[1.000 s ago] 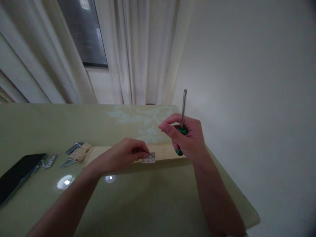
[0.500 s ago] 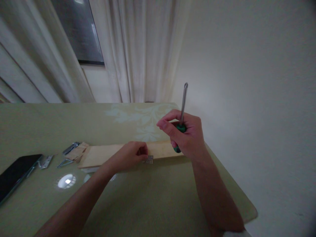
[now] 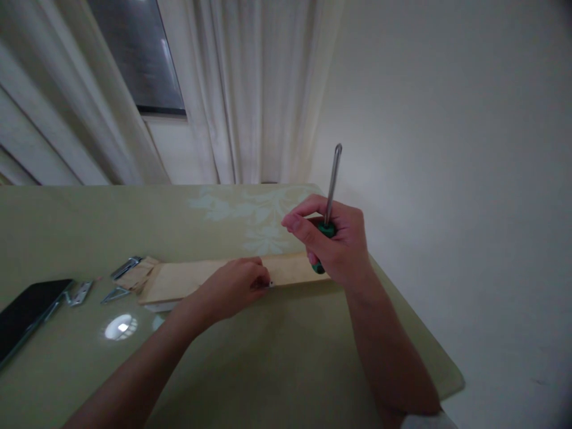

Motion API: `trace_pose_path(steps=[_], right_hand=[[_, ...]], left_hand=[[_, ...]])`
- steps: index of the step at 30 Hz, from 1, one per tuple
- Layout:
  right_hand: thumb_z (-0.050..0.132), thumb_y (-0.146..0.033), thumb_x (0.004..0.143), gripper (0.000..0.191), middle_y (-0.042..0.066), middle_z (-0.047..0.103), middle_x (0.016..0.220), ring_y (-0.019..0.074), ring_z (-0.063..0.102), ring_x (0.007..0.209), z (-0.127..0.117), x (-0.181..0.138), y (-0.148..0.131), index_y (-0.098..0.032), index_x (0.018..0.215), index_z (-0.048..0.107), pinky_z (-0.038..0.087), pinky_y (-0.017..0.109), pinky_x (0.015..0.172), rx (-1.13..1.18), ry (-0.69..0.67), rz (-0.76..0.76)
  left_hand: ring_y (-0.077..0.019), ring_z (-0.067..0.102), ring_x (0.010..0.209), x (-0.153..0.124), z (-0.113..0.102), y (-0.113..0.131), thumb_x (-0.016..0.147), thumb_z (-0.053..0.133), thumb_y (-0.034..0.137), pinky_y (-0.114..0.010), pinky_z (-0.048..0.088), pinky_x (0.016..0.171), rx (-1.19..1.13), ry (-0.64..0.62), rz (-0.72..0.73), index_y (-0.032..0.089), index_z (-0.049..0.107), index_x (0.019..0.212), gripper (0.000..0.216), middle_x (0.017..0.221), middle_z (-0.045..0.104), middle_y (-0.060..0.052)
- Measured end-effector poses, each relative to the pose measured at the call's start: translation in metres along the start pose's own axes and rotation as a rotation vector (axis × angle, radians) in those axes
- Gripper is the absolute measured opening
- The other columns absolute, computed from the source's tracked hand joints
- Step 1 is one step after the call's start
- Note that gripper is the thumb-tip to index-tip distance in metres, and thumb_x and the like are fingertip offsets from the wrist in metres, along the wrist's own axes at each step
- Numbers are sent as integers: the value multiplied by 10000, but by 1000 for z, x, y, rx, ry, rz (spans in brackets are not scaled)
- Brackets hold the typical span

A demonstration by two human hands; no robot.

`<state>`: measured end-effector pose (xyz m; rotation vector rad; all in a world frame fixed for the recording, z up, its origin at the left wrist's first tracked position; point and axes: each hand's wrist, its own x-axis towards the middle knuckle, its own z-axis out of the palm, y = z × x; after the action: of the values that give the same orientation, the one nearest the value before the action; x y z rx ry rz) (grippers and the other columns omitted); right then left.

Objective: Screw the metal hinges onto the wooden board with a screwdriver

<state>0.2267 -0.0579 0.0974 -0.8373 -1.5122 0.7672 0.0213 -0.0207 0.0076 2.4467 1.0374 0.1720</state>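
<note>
My right hand (image 3: pixel 337 238) is raised above the right part of a pale wooden board (image 3: pixel 288 271). Its lower fingers wrap the green handle of a screwdriver (image 3: pixel 333 185), whose metal shaft points up. Thumb and forefinger of that hand come together at the tips; whether anything small sits between them I cannot make out. My left hand (image 3: pixel 236 285) rests at the board's near edge with its fingers curled closed over a small metal hinge (image 3: pixel 270 284). Only a bit of the hinge shows past the fingertips.
On the left of the green-covered table (image 3: pixel 268 363) lie a black phone (image 3: pixel 31 313), a metal hinge (image 3: pixel 81 294) and more metal hardware (image 3: pixel 127 268) around small wood pieces (image 3: pixel 137 273). A wall borders the right side; curtains (image 3: pixel 236 89) hang behind.
My left fingers have closed over the small hinge, which lay more exposed on the board's edge before. My right hand keeps its hold on the screwdriver and has barely moved.
</note>
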Motion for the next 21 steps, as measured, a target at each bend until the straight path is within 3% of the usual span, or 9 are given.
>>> trace_pose_path(steps=[5, 21], right_hand=[[837, -428, 917, 270, -82, 547, 552, 46, 465, 384, 2, 1, -1, -201, 836, 715, 311, 180, 332, -3, 3, -9], [842, -456, 909, 290, -81, 545, 552, 50, 457, 397, 2, 1, -2, -203, 838, 719, 311, 191, 341, -12, 3, -3]], left_hand=[[-198, 671, 872, 2, 3, 1, 889, 638, 135, -296, 429, 765, 41, 28, -16, 214, 777, 970, 179, 998, 740, -46], [-194, 648, 870, 2, 4, -2, 877, 671, 149, -292, 398, 743, 25, 24, -19, 209, 739, 930, 106, 967, 719, -33]])
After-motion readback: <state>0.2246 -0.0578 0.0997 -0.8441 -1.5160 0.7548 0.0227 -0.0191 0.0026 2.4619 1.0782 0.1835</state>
